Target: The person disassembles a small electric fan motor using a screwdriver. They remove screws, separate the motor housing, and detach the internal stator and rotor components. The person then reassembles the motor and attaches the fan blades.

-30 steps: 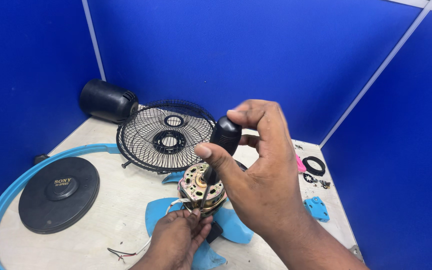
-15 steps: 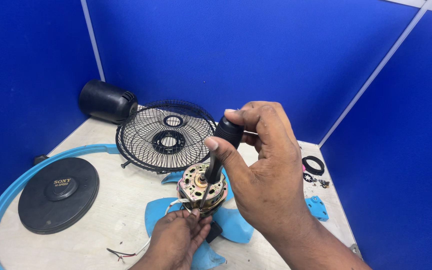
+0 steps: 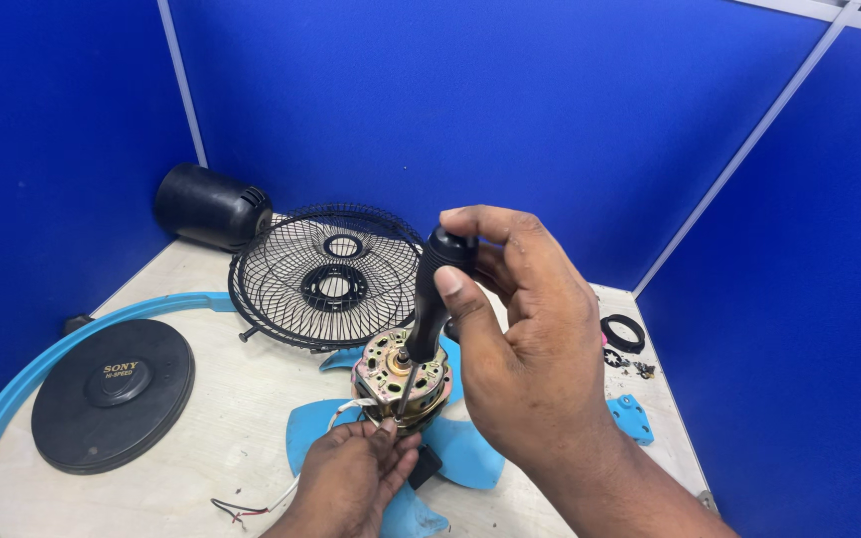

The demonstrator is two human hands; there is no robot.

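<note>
My right hand point(image 3: 520, 349) grips the black handle of a screwdriver point(image 3: 432, 299), held nearly upright with its tip down on the rim of a fan motor point(image 3: 398, 371). The motor is brass-coloured and round and rests on a blue fan blade point(image 3: 460, 448). My left hand point(image 3: 351, 478) holds the motor's near edge from below, fingers closed against it. White, red and black wires point(image 3: 251, 508) trail from the motor toward the table's front.
A black wire fan guard point(image 3: 326, 274) leans behind the motor, with a black motor housing point(image 3: 206, 207) farther back left. A round black base point(image 3: 112, 394) and a blue ring point(image 3: 12, 399) lie at left. Small screws, a black ring point(image 3: 622, 332) and a blue clip point(image 3: 632, 418) sit at right. Blue partition walls enclose the table.
The right hand has turned slightly on the screwdriver handle, with the shaft staying on the motor. The left hand has stayed on the motor's edge.
</note>
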